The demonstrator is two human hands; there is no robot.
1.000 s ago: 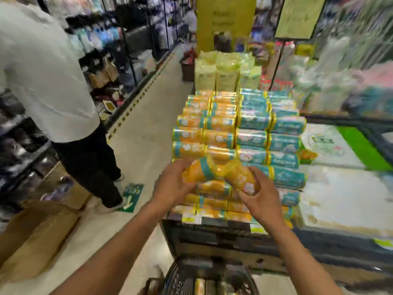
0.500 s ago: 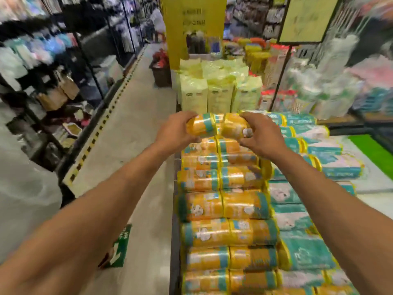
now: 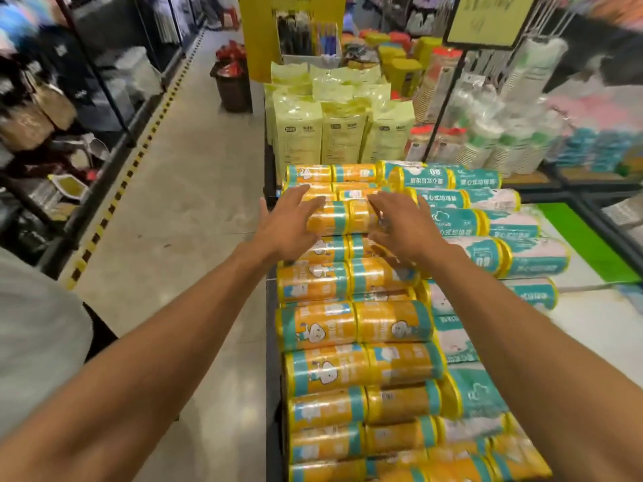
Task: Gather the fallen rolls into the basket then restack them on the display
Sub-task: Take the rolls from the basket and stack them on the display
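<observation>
My left hand (image 3: 290,226) and right hand (image 3: 400,227) are spread, fingers straight, gripping nothing. Between them two orange rolls (image 3: 342,219) lie on the display (image 3: 276,405), so I judge this pair restacked. The basket is out of sight, so I can't tell what's left. Teal rolls (image 3: 462,222) lie right of my right hand, aisle floor (image 3: 195,220) left of my left.

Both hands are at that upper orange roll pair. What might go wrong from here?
1. The orange roll pair lies on other round rolls; with left hand and right hand open beside it, it may roll down the stepped stack.
2. That stack borders the aisle floor; a sideways nudge could spill rolls off the left edge.
</observation>
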